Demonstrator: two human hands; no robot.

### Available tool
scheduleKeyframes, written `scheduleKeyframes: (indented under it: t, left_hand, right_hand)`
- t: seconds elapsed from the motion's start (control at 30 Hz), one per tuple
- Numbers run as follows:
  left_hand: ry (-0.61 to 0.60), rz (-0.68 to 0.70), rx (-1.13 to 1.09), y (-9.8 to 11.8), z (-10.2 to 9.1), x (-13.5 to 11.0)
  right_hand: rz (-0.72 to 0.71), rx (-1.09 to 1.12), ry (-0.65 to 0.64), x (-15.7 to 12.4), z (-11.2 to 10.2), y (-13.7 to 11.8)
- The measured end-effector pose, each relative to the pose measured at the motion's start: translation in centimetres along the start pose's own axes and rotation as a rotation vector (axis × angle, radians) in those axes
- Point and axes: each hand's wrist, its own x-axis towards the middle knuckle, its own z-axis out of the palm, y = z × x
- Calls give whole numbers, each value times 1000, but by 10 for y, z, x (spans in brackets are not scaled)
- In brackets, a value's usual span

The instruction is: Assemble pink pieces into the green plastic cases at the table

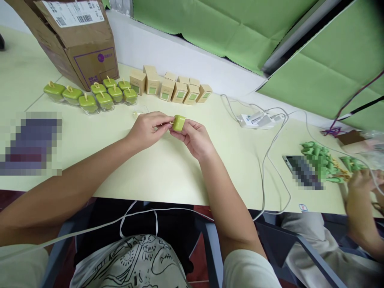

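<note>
Here, a green lid (179,122) over the tabletop's (156,172) middle.
Right hand (193,138) clamps it; left hand (148,129) pinches its yellow loop (171,122), seemingly fitting it.

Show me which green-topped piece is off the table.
The green piece pinched between the left hand and right hand. The other green-lidded jars stand on the table beside the cardboard box.

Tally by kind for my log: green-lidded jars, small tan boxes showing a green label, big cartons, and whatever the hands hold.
green-lidded jars: 9
small tan boxes showing a green label: 6
big carton: 1
green lid held by left hand and right hand: 1
Total: 17
</note>
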Motion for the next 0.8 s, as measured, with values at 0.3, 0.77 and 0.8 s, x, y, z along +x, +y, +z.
scheduleKeyframes:
  t: [0.3, 0.77, 0.8]
  left_hand:
    - [-132, -29, 43, 7, -1, -3]
    - [-286, 60, 112, -1, -1, -7]
    - [-281, 61, 113, 1, -2, -6]
  right_hand:
    - [-66, -128, 82, 3, 1, 7]
    - [-51, -212, -24, 2, 3, 11]
    - [-60, -226, -7, 3, 3, 13]
